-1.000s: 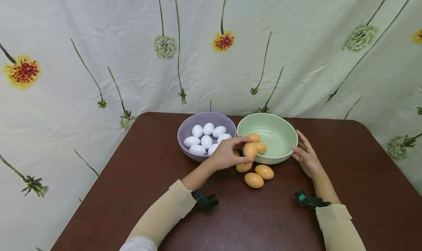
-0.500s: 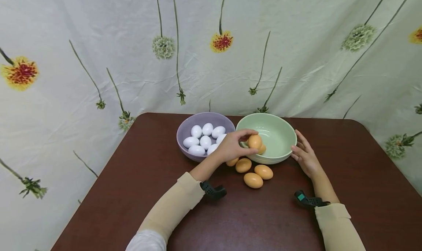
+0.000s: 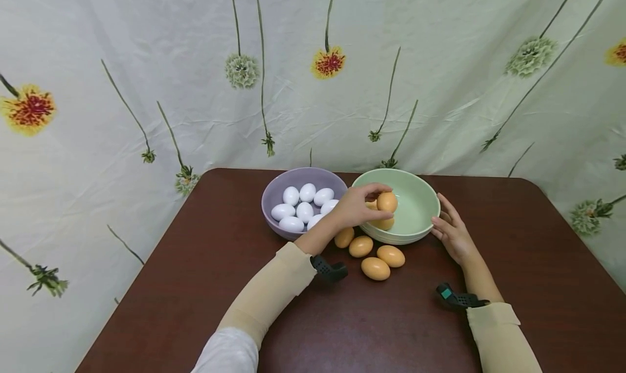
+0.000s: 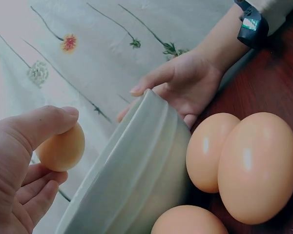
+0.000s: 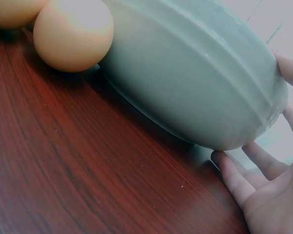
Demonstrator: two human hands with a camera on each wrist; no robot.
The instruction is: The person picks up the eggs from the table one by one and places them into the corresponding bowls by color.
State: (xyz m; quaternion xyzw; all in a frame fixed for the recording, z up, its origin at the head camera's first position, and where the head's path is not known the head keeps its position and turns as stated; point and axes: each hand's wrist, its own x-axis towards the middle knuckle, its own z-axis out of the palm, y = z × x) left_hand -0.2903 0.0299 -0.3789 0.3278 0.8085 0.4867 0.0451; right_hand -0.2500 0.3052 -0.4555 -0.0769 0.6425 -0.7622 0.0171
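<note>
My left hand (image 3: pixel 353 206) pinches a brown egg (image 3: pixel 387 202) between thumb and fingers, over the left part of the green bowl (image 3: pixel 415 212). In the left wrist view this egg (image 4: pixel 64 150) is above the bowl's rim. Other brown eggs (image 3: pixel 385 224) lie in the bowl, partly hidden by the hand. Fingers of my right hand (image 3: pixel 456 236) touch the bowl's right outer side; the right wrist view shows them spread against its wall (image 5: pixel 195 83). Several brown eggs (image 3: pixel 375 268) lie on the table just in front of the bowl.
Left of the green bowl stands a purple bowl (image 3: pixel 267 212) holding several white eggs (image 3: pixel 305 212); my left hand and forearm cover its right edge. Both bowls stand near the far edge of the dark red-brown table (image 3: pixel 391 329). A flower-patterned cloth (image 3: pixel 195 63) hangs behind.
My left hand has moved right and slightly away from me, carrying the brown egg from the green bowl's near-left rim to over its inside. The right hand stays at the bowl's side.
</note>
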